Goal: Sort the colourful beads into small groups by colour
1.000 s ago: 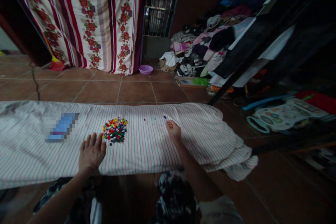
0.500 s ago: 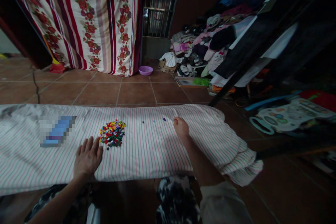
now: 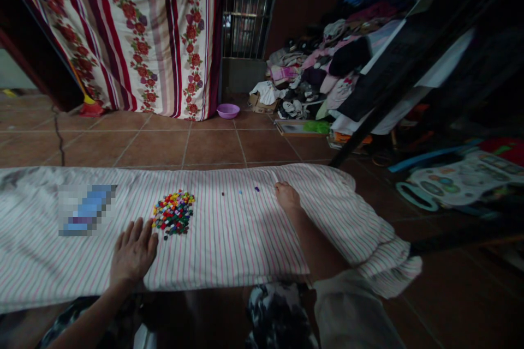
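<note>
My left hand (image 3: 133, 251) lies flat on the striped cloth (image 3: 221, 251), fingers stretched out, beside the lower left edge of a heap of small multicoloured bead-like pieces (image 3: 174, 212). To the right of the heap, three pieces lie apart in a loose row: a dark brownish one (image 3: 223, 194), a light blue one (image 3: 240, 192) and a dark purple one (image 3: 257, 189). Just past the purple piece, my right hand (image 3: 287, 196) rests low at the cloth with its fingers closed together. Whatever its fingertips hold, if anything, is hidden.
A blurred-out blue rectangular item (image 3: 89, 210) lies on the cloth at left. Beyond the covered surface are a tiled floor, a purple basin (image 3: 228, 111), a floral curtain (image 3: 143, 38) and a heap of clothes (image 3: 315, 73). A dark slanted post (image 3: 356, 139) stands at right.
The view has shifted slightly. My right hand stays closed near the end of the row, and my left hand stays flat beside the heap. The pieces lie as before.
</note>
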Demonstrator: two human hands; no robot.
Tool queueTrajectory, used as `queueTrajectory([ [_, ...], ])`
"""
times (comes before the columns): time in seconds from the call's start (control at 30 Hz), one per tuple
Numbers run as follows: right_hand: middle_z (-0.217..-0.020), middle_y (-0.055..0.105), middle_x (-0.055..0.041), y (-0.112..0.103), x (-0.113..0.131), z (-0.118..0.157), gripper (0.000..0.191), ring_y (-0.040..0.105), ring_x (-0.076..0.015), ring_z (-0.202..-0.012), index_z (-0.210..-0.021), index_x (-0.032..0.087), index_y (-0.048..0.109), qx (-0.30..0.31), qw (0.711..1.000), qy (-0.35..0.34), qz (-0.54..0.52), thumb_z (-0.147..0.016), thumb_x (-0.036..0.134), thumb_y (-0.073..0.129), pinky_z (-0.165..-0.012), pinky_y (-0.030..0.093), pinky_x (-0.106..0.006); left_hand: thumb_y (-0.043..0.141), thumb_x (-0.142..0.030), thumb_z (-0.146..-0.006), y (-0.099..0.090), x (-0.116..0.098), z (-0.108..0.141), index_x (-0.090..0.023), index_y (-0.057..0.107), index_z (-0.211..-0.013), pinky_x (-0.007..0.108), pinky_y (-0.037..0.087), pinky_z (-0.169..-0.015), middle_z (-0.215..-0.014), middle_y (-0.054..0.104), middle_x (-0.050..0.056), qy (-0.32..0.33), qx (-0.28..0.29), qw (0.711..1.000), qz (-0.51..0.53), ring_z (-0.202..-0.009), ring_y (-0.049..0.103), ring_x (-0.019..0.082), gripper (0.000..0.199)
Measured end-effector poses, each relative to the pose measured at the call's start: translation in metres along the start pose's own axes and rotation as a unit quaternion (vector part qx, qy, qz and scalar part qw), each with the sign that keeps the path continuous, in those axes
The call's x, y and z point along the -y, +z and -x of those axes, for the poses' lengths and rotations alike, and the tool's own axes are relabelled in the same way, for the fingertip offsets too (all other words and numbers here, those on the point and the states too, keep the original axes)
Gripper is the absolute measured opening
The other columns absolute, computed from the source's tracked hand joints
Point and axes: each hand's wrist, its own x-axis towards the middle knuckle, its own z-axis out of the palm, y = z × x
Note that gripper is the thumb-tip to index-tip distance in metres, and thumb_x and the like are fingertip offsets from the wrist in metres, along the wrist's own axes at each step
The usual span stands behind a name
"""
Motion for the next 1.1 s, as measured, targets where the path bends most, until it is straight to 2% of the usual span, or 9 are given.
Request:
queueTrajectory([
  [0.13, -0.107, 0.066, -0.0102, 0.001, -0.002, 0.001, 0.039, 0.062, -0.0183, -0.093, -0.112, 0.022, 0.069, -0.009, 1.000, -0.016, -0.001, -0.088, 0.008, 0.042, -0.076, 0.044, -0.026, 0.034, -0.033, -0.084, 0.000, -0.001, 0.000, -0.020, 0.051, -0.134, 0.047, 0.029, -0.110, -0.139, 0.051, 0.011, -0.006, -0.010, 1.000, 0.001, -0.138, 0.032, 0.028, 0.054],
  [0.27, -0.106, 0.066, -0.0102, 0.003, -0.004, 0.001, 0.043, 0.062, -0.0191, -0.095, -0.117, 0.023, 0.067, -0.025, 0.999, -0.021, -0.023, -0.085, 0.006, 0.043, -0.081, 0.044, -0.026, 0.035, -0.032, -0.084, -0.002, -0.001, 0.001, -0.026, 0.050, -0.134, 0.048, 0.028, -0.110, -0.136, 0.054, 0.007, 0.001, -0.003, 1.000, 0.017, -0.138, 0.032, 0.026, 0.053],
  [0.4, -0.108, 0.064, -0.0106, 0.003, -0.005, 0.005, 0.043, 0.062, -0.0192, -0.094, -0.123, 0.021, 0.063, -0.046, 0.998, 0.006, -0.053, -0.087, 0.009, 0.042, -0.081, 0.044, -0.026, 0.036, -0.032, -0.084, -0.002, 0.000, 0.000, -0.027, 0.050, -0.134, 0.048, 0.027, -0.111, -0.137, 0.054, 0.006, 0.008, 0.004, 1.000, 0.018, -0.138, 0.032, 0.026, 0.052],
  [0.57, -0.108, 0.061, -0.0131, 0.002, 0.007, 0.017, 0.043, 0.059, -0.0208, -0.098, -0.125, 0.014, 0.059, -0.113, 0.987, 0.039, -0.103, -0.086, 0.010, 0.041, -0.085, 0.044, -0.028, 0.033, -0.034, -0.087, -0.002, -0.002, 0.000, -0.017, 0.048, -0.137, 0.046, 0.027, -0.111, -0.144, 0.046, 0.012, -0.004, 0.010, 1.000, -0.022, -0.139, 0.031, 0.029, 0.055],
  [0.67, -0.110, 0.060, -0.0119, 0.004, 0.027, 0.029, 0.040, 0.058, -0.0203, -0.098, -0.119, 0.015, 0.061, -0.137, 0.979, 0.008, -0.149, -0.086, 0.012, 0.040, -0.087, 0.044, -0.028, 0.031, -0.036, -0.089, -0.003, -0.004, -0.001, -0.015, 0.047, -0.138, 0.045, 0.027, -0.111, -0.146, 0.042, 0.014, -0.012, 0.011, 0.999, -0.039, -0.139, 0.032, 0.029, 0.055],
  [0.8, -0.108, 0.062, -0.0083, 0.010, 0.068, 0.051, 0.037, 0.058, -0.0191, -0.100, -0.111, 0.020, 0.064, -0.139, 0.962, -0.062, -0.227, -0.084, 0.012, 0.041, -0.089, 0.045, -0.028, 0.031, -0.037, -0.090, -0.006, -0.006, -0.001, -0.016, 0.047, -0.137, 0.044, 0.027, -0.111, -0.146, 0.042, 0.013, -0.021, 0.012, 0.999, -0.033, -0.139, 0.032, 0.029, 0.055],
  [0.93, -0.104, 0.063, -0.0067, 0.019, 0.119, 0.077, 0.034, 0.059, -0.0184, -0.098, -0.107, 0.022, 0.067, -0.102, 0.941, -0.132, -0.296, -0.084, 0.014, 0.043, -0.088, 0.046, -0.028, 0.031, -0.037, -0.090, -0.009, -0.008, -0.002, -0.016, 0.047, -0.138, 0.046, 0.025, -0.112, -0.147, 0.040, 0.014, -0.027, 0.016, 0.999, -0.009, -0.139, 0.031, 0.030, 0.054],
  [1.1, -0.105, 0.065, -0.0038, 0.025, 0.183, 0.112, 0.031, 0.060, -0.0174, -0.095, -0.104, 0.026, 0.068, -0.027, 0.917, -0.189, -0.351, -0.085, 0.015, 0.046, -0.086, 0.047, -0.028, 0.032, -0.038, -0.091, -0.007, -0.008, -0.002, -0.018, 0.045, -0.139, 0.046, 0.023, -0.113, -0.148, 0.040, 0.013, -0.029, 0.016, 0.999, 0.002, -0.141, 0.029, 0.029, 0.054],
])
